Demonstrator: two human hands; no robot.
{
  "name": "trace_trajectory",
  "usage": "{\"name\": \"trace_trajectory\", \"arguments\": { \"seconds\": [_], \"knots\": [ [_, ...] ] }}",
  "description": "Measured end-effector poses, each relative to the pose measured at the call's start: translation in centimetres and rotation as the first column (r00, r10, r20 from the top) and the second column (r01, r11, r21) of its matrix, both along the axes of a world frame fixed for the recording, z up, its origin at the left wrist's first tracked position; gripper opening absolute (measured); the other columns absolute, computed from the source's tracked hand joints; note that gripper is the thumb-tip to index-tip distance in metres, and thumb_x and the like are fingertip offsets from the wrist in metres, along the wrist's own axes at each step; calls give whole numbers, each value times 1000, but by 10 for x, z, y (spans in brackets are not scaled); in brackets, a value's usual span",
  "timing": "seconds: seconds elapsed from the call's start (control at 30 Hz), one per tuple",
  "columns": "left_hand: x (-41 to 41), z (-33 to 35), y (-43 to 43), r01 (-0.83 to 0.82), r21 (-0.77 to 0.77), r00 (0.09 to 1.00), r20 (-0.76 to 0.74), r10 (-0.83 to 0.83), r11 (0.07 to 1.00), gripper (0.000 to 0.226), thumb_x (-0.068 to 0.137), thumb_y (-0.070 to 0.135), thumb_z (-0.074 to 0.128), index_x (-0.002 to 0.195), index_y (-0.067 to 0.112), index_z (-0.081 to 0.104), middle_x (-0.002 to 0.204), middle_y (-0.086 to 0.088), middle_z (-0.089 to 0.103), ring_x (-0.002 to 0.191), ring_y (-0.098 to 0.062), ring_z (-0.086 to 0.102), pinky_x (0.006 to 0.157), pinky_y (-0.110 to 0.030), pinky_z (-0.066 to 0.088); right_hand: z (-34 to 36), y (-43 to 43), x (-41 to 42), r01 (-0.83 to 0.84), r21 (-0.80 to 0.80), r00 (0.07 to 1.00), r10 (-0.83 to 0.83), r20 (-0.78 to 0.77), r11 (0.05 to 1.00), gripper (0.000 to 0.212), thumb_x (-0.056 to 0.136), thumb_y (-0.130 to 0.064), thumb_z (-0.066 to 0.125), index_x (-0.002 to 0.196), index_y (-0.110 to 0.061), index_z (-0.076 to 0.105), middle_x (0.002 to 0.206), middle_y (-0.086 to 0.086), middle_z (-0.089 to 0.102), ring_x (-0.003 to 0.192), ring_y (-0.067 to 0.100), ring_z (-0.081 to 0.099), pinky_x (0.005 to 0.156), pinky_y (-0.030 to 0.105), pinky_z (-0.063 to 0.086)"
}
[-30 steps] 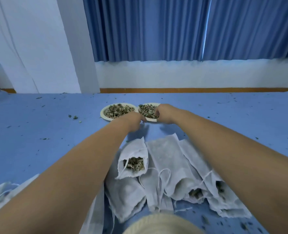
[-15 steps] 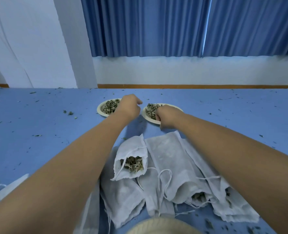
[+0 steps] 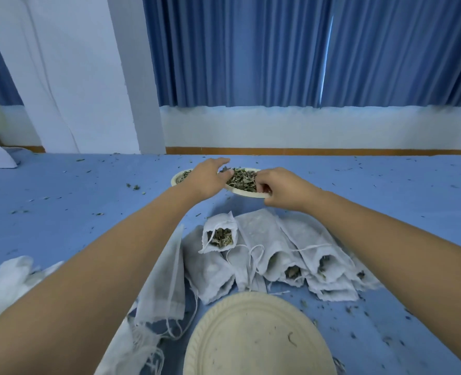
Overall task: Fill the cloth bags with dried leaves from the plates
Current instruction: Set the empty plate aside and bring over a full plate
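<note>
Two pale plates of dried leaves stand at the far middle of the blue table. My right hand [image 3: 283,189] grips the near right rim of the right plate [image 3: 244,195], which is heaped with dried leaves [image 3: 241,180]. My left hand [image 3: 207,177] reaches over that plate's left side with fingers straight and the thumb at the leaves. The left plate [image 3: 179,177] is mostly hidden behind this hand. Nearer, a white cloth bag [image 3: 220,234] lies open with leaves inside. Beside it is a pile of further bags [image 3: 280,239], some showing leaves at their mouths.
An empty pale plate [image 3: 256,336] sits at the near edge, below the bags. Flat cloth bags [image 3: 164,277] lie under my left forearm, and more white cloth [image 3: 7,277] is at the left. Leaf crumbs dot the table. A wall and blue curtains stand behind.
My right hand has taken hold of the right plate's rim and drawn it nearer. My left hand has shifted right from the left plate to over the right plate.
</note>
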State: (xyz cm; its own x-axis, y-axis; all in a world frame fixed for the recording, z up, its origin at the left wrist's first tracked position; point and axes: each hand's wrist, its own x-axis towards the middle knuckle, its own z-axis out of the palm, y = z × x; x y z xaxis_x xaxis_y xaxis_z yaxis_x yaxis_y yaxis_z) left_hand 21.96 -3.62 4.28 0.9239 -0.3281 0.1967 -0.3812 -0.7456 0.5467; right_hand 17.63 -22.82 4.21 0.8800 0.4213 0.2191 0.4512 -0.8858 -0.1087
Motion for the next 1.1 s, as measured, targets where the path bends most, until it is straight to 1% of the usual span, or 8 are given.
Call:
{"name": "trace_trajectory", "arguments": {
  "seconds": [0.23,0.37,0.47,0.53,0.6,0.77,0.9,1.1],
  "knots": [
    [-91,-9,11,82,206,991,87,-101,975,55,99,47,43,151,33,29,157,-7,29,146,-22,21,118,-37,17,3,15,-108,-197,124,970,175,171,973,15,73,5,62,81,-7,65,82,-4,51,82,13,41,69,29,36],
    [-153,-7,11,181,191,966,152,-211,965,54,98,36,52,149,29,34,155,-3,30,143,-20,24,118,-34,18,-12,27,-172,-229,260,966,187,178,938,16,71,10,62,77,-5,64,80,-7,50,81,11,41,70,24,37],
    [-195,-7,12,280,212,932,174,-318,936,53,97,30,53,148,30,37,154,0,31,141,-18,27,116,-32,21,-26,33,-214,-254,333,963,206,175,908,20,68,13,60,76,-5,63,78,-15,47,78,0,42,72,10,33],
    [-218,-11,16,326,246,922,133,-365,913,51,97,29,52,146,32,40,153,2,32,139,-16,29,115,-34,24,-34,35,-237,-274,380,959,223,174,883,21,66,13,61,77,-4,68,79,-7,55,79,2,47,73,8,35],
    [-237,-19,20,358,276,914,91,-395,892,48,97,28,52,144,32,44,153,3,31,138,-16,31,114,-32,25,-45,36,-257,-286,430,958,241,156,857,19,67,7,60,77,-5,70,81,0,60,81,7,51,75,8,36],
    [-268,-50,21,397,294,909,8,-418,869,43,101,24,45,144,23,44,155,-1,31,140,-17,30,114,-31,24,-75,39,-283,-238,491,969,239,61,838,26,64,14,60,77,-6,70,82,-9,58,82,-4,49,73,7,35],
    [-275,-63,22,388,259,918,-23,-396,884,41,104,24,39,144,23,43,156,0,30,142,-14,26,116,-30,20,-80,37,-286,-186,575,976,219,12,797,28,65,10,61,76,-13,71,81,-9,61,83,-2,54,74,6,36],
    [-277,-73,24,334,182,941,-8,-338,925,42,104,26,42,146,23,42,157,1,29,145,-13,21,119,-27,12,-82,35,-285,-89,688,960,246,-134,721,28,62,0,86,77,-20,75,80,-6,63,82,3,57,78,12,40]
  ]
}}
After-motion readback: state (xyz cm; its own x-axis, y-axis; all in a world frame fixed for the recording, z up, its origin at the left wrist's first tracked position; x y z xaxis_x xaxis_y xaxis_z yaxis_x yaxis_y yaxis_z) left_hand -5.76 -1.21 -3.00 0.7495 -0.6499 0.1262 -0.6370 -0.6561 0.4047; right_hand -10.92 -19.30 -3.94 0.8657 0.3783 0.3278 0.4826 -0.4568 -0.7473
